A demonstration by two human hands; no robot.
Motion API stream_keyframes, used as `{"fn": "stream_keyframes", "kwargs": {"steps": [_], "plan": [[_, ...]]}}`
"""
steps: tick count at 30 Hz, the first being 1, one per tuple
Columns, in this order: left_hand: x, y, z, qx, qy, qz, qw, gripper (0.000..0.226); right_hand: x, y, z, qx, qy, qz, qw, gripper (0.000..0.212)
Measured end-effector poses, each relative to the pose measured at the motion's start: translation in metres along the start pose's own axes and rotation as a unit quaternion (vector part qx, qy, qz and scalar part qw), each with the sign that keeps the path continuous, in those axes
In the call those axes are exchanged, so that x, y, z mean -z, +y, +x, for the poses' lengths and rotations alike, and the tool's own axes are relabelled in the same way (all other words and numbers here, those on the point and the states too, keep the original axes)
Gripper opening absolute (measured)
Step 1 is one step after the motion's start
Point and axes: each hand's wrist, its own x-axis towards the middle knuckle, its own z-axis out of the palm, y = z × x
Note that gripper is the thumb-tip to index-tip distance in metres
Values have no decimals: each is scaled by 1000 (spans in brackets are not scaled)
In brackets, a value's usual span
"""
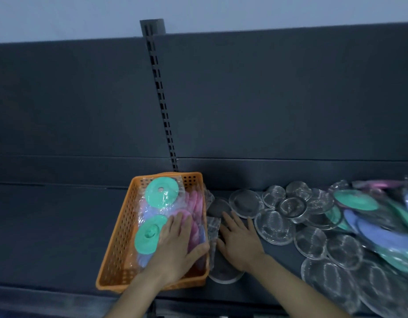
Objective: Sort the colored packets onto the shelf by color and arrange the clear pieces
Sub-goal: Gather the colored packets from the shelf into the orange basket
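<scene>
Fingers (pixel 178 222) of the left hand (pixel 175 245) lie straight and together on pink packets (pixel 195 200) in the orange basket (pixel 113 237).
Its thumb spreads toward the basket's right wall. The right hand (pixel 240 242) rests flat, fingers slightly apart, on a wrapped clear piece (pixel 213 226) just beside that wall. Green packets (pixel 161 191) share the basket; clear pieces (pixel 275 226) and mixed packets (pixel 377 228) crowd the shelf's (pixel 49 226) right end.
</scene>
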Motion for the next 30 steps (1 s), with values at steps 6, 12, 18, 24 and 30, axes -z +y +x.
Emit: {"fn": "stream_keyframes", "kwargs": {"steps": [6, 12, 18, 24, 30], "plan": [[6, 24, 7, -11, 145, -9, 989, 106, 21, 34, -26, -8, 62, 72, 995, 78], [4, 80, 27, -151, 235, 15, 960, 69, 55, 100, -64, -76, 222, 70, 970, 24], [-27, 145, 48, -239, 181, 12, 954, 48, 71, 161, -115, -161, 225, 100, 956, 28], [-55, 203, 63, -299, 145, -26, 943, 27, 73, 207, -164, -216, 247, 71, 942, 18], [-78, 247, 73, -335, 79, -11, 939, 25, 64, 232, -209, -289, 266, 67, 917, 15]]}}
